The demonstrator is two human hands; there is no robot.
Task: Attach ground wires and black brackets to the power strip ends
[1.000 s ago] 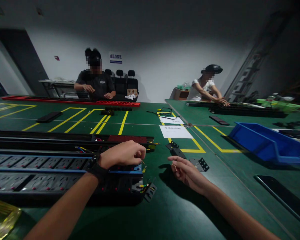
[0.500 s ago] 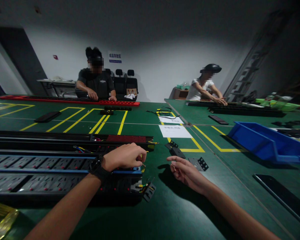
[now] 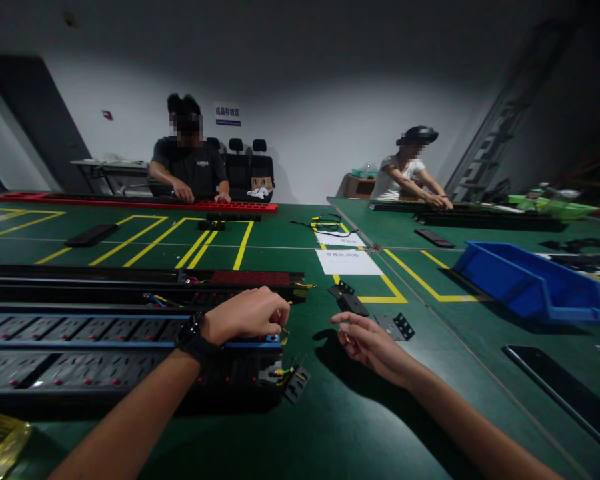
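Blue bin and black brackets lie beyond the half-open right hand; left hand curls over blue-edged socket strip.

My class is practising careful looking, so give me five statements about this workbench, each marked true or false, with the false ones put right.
1. The dark watch is on the right wrist. False: it is on the left wrist.
2. The left hand is above the end of the strip with blue edging. True.
3. The blue bin is left of the printed white sheets. False: the bin is to their right.
4. A long red frame lies in front of the person in the dark shirt. True.
5. The right hand touches the blue bin. False: it is well apart from the bin.
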